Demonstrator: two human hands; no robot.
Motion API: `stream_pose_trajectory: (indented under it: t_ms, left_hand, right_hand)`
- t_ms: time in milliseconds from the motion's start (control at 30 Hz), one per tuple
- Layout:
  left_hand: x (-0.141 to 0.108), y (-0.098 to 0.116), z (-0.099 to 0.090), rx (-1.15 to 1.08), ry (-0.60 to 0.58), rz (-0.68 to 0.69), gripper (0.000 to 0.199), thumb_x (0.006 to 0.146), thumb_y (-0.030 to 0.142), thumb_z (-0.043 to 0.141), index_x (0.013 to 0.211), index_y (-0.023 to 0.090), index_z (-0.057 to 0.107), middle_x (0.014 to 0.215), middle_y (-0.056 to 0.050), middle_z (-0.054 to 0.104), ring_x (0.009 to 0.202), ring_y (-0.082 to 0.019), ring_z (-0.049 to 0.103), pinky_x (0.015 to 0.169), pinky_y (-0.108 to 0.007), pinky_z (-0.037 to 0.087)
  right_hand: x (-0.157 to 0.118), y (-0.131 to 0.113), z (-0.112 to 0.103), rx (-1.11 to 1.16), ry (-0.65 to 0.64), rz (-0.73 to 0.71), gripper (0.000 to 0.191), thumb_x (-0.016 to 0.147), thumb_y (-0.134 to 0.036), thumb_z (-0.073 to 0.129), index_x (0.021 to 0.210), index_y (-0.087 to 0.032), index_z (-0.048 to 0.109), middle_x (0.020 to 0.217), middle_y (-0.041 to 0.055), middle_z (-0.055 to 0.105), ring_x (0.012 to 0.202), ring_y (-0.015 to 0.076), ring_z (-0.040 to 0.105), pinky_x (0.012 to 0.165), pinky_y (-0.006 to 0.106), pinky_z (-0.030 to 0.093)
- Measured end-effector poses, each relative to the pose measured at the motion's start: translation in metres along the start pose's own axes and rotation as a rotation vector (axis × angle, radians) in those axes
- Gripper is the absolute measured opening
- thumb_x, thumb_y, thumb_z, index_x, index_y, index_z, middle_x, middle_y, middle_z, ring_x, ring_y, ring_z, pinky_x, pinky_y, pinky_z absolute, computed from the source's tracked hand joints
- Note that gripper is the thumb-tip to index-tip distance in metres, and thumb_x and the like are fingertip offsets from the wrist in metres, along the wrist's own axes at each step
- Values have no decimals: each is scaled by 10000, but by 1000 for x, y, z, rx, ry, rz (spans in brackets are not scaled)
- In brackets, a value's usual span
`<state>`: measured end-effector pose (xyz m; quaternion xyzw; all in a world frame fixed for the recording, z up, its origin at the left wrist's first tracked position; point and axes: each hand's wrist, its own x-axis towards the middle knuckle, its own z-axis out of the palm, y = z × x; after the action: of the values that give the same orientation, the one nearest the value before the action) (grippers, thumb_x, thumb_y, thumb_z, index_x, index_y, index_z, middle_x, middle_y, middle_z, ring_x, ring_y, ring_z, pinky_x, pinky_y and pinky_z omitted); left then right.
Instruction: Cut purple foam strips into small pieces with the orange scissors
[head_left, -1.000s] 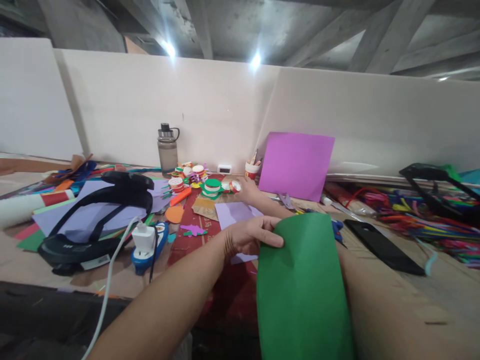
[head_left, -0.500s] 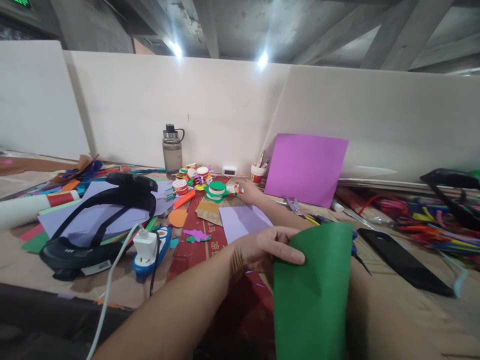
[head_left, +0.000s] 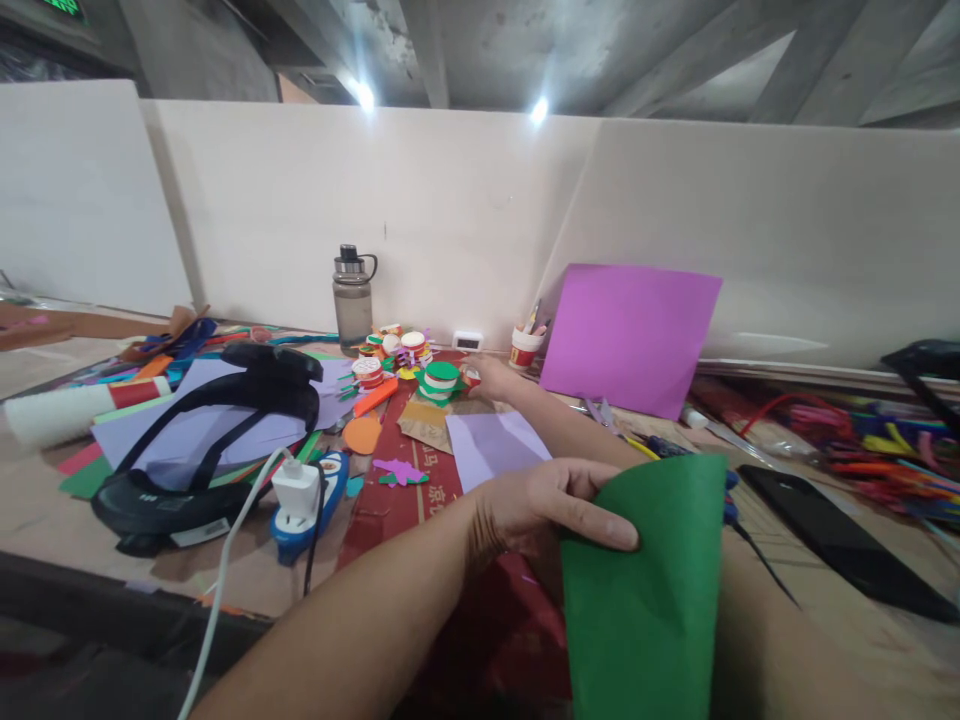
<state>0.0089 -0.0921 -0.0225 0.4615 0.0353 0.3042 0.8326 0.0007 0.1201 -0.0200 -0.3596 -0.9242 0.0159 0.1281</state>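
Observation:
My left hand (head_left: 562,505) pinches the upper edge of a sheet of green paper (head_left: 645,600), which bends and hangs toward me. Behind that sheet my right arm reaches across the table, and my right hand (head_left: 493,376) is far out near the wall. Its fingers are closed at a small red-and-white object (head_left: 470,377), too small to make out fully. Just left of it stands a white paper cup piece with a green brim and top (head_left: 439,380). A lilac paper sheet (head_left: 495,448) lies under my right forearm, and a brown paper piece (head_left: 426,425) is beside it.
Several small decorated cups (head_left: 411,345) stand by a water bottle (head_left: 352,305). A headset (head_left: 161,510) and power strip (head_left: 300,520) lie left. Purple card (head_left: 630,340) leans on the wall beside a cup of pens (head_left: 526,347). A phone (head_left: 840,540) lies right.
The whole view has shifted slightly, so things sit a little further right. My left hand still holds the green paper, and my right hand stays at the small red-and-white object.

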Motion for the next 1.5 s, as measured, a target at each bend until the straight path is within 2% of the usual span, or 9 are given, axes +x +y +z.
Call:
stream_pose_trajectory:
  t_ms: [100, 167, 233, 400, 567, 733, 1000, 1333, 1500]
  left_hand:
    - [2, -2, 1, -7, 16, -62, 566, 527, 250, 849, 1058, 117, 702, 870, -68, 712, 719, -216, 707, 766, -374, 572]
    - [3, -5, 1, 5, 3, -127, 572, 514, 249, 858, 1050, 122, 704, 877, -65, 712, 715, -222, 707, 735, -380, 582]
    - [4, -8, 4, 24, -26, -184, 546, 513, 231, 857, 1027, 122, 707, 870, -54, 709, 706, -221, 707, 694, -367, 587]
    - [2, -7, 16, 37, -93, -246, 451, 537, 195, 840, 962, 111, 716, 856, -22, 698, 763, -230, 715, 711, -358, 579]
    - [4, 3, 22, 75, -115, -237, 423, 534, 235, 853, 908, 109, 701, 831, -2, 693, 719, -197, 714, 719, -329, 572]
    - [7, 5, 21, 114, -169, -241, 418, 553, 242, 836, 917, 108, 682, 811, 6, 677, 777, -222, 719, 765, -363, 559]
    - [5, 5, 26, 111, -168, -250, 376, 609, 189, 804, 953, 96, 683, 869, -2, 687, 849, -231, 717, 854, -395, 524]
    - [7, 8, 29, 87, -236, -223, 321, 625, 125, 779, 934, 97, 695, 853, 9, 693, 852, -240, 723, 778, -377, 539]
    - [8, 8, 34, 78, -184, -233, 340, 569, 170, 823, 873, 87, 696, 799, 6, 695, 746, -216, 726, 697, -339, 565]
  right_hand:
    - [-10, -8, -4, 6, 83, 55, 729, 733, -315, 767, 1395, -177, 492, 1396, 175, 516, 1285, 336, 471, 1043, 450, 388]
    - [-23, -22, -11, 77, 201, 62, 555, 820, -273, 679, 1340, -150, 533, 1344, 180, 544, 1259, 310, 486, 1042, 451, 382]
    - [-41, -45, -19, 248, 258, -10, 332, 863, -218, 621, 1187, -148, 626, 1199, 135, 630, 1092, 229, 585, 948, 357, 448]
    - [-85, -111, -22, 583, -48, -254, 144, 877, -269, 640, 966, -170, 695, 938, 35, 705, 777, 118, 613, 721, 233, 446]
    - [-93, -142, -14, 579, -124, -214, 256, 921, -373, 581, 849, -148, 677, 795, 29, 685, 675, 106, 572, 614, 224, 375]
    - [-93, -152, -14, 438, -171, -127, 274, 861, -412, 650, 834, -140, 648, 831, 57, 676, 694, 129, 554, 575, 233, 338]
    - [-94, -146, -11, 502, -254, -171, 140, 810, -278, 704, 816, -147, 655, 801, 19, 668, 676, 108, 565, 567, 218, 346]
    - [-92, -150, -18, 422, -291, -99, 274, 845, -420, 677, 826, -147, 651, 739, 27, 671, 646, 126, 578, 556, 233, 335]
    - [-93, -149, -16, 413, -305, -112, 270, 799, -394, 734, 836, -145, 639, 771, 23, 660, 649, 115, 558, 566, 232, 333]
